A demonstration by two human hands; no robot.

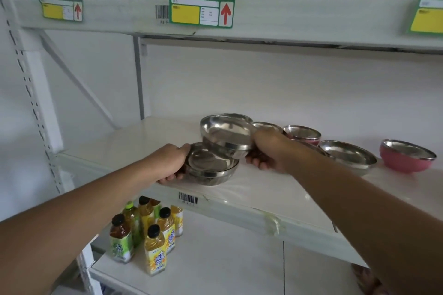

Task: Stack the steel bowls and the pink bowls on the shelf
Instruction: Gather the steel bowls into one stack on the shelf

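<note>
My left hand (pixel 169 163) grips the left rim of a steel bowl (pixel 211 170) resting near the front edge of the middle shelf (pixel 275 199). My right hand (pixel 271 151) holds a second steel bowl (pixel 227 136) tilted, just above the first one's right side. Behind it stand two more steel bowls (pixel 237 116) (pixel 267 126), partly hidden. Further right are a pink bowl (pixel 302 134), a wide steel bowl (pixel 347 155) and another pink bowl (pixel 406 157) with a steel lining.
The upper shelf beam (pixel 287 21) with green price tags (pixel 201 11) hangs overhead, with cartons on it. Several juice bottles (pixel 146 230) stand on the lower shelf. A perforated white upright (pixel 36 115) stands at the left.
</note>
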